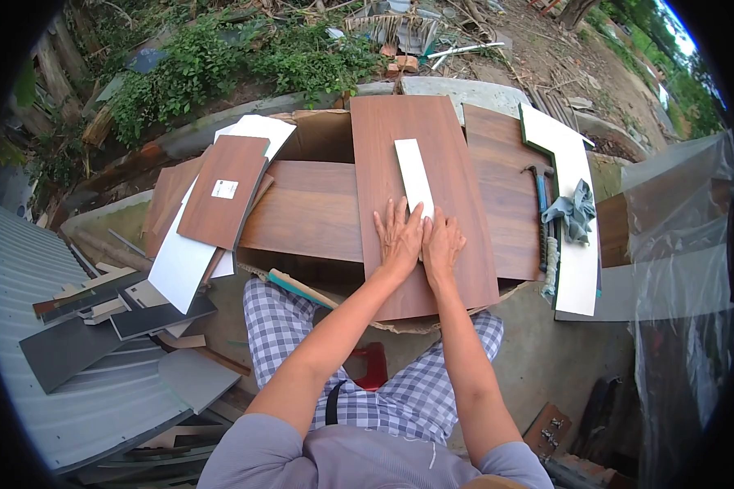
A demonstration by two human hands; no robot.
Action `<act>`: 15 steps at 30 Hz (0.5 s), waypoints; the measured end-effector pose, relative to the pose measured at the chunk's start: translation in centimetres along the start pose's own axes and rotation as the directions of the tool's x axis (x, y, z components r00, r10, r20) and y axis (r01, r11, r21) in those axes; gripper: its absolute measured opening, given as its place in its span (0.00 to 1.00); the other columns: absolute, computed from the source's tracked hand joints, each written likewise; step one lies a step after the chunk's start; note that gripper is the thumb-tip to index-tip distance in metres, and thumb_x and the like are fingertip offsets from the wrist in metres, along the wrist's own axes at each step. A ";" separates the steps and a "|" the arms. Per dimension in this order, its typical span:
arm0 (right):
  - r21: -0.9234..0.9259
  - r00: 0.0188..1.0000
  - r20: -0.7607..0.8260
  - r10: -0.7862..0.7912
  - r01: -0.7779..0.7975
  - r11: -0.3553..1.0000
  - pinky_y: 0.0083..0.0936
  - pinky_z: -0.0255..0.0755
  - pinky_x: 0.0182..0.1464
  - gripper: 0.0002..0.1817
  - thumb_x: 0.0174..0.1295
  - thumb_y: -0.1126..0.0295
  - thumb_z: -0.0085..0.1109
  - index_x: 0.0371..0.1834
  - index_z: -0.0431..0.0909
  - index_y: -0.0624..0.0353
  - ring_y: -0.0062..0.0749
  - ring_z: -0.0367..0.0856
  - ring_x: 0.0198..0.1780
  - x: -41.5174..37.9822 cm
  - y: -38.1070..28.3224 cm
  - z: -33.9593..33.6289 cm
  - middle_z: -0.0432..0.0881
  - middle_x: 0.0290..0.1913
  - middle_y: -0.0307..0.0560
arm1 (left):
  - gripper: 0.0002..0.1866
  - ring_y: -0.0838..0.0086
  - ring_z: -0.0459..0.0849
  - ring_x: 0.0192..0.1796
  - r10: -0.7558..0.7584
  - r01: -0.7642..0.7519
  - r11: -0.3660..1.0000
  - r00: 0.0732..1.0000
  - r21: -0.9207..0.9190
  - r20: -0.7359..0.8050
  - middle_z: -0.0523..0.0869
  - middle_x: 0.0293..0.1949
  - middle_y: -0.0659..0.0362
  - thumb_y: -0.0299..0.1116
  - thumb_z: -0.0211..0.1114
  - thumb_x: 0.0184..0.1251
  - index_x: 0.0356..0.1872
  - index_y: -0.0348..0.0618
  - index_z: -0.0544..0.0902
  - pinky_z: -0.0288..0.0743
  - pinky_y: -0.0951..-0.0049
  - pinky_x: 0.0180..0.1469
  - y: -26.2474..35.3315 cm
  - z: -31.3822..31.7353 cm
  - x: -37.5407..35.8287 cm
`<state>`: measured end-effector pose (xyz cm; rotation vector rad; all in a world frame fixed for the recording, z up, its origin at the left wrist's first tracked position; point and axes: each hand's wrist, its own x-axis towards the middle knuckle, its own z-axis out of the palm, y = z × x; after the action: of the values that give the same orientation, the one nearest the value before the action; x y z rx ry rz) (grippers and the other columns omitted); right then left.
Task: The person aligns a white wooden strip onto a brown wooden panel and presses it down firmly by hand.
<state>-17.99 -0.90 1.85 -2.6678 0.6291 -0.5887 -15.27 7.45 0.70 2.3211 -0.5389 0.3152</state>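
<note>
Left of the brown board (387, 155), 1 smaller panel (245, 175) overlaps white sheets (174, 265). On the brown board, the left hand (400, 240), fingers released and spread flat, touches the white strip (411, 167); the right hand (443, 244) lies flat at its lower end, fingers released. Right of the brown board: 1 hammer (541, 191), 1 grey cloth (580, 213).

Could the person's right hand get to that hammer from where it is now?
Probably yes: the hammer lies in the open to that side, with only flat brown boards between it and the right hand, though crumpled grey fabric crowds its handle.
</note>
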 end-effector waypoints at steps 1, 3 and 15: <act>0.001 1.000 0.002 0.005 -0.005 1.000 0.41 0.60 0.49 0.18 0.64 0.63 0.52 0.55 0.73 0.55 0.44 0.74 0.47 0.6 -0.1 0.4 0.75 0.42 0.52 | 0.21 0.47 0.56 0.70 -0.023 0.023 1.000 0.999 -0.008 0.039 0.66 0.64 0.45 0.34 0.53 0.67 0.62 0.50 0.72 0.39 0.38 0.69 -0.2 0.1 0.6; 0.019 0.999 -0.041 -0.015 0.015 1.000 0.41 0.60 0.49 0.18 0.64 0.62 0.52 0.55 0.73 0.54 0.45 0.74 0.47 1.9 -0.3 1.0 0.75 0.43 0.52 | 0.21 0.47 0.53 0.72 -0.044 0.045 0.999 0.996 -0.015 0.079 0.64 0.67 0.45 0.35 0.52 0.68 0.63 0.51 0.71 0.37 0.38 0.69 -0.6 0.4 2.0; 0.035 0.999 -0.036 -0.025 0.026 0.999 0.43 0.61 0.48 0.15 0.63 0.61 0.53 0.51 0.75 0.53 0.47 0.75 0.46 9.6 -1.7 4.6 0.75 0.42 0.53 | 0.22 0.48 0.52 0.73 -0.097 0.095 0.995 0.994 0.041 0.049 0.65 0.68 0.49 0.38 0.48 0.70 0.65 0.55 0.69 0.33 0.39 0.70 -3.1 2.3 9.4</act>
<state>-7.49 -3.10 1.60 -2.6415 0.5898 -0.6497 -5.42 5.14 0.74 2.3895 -0.4477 0.2229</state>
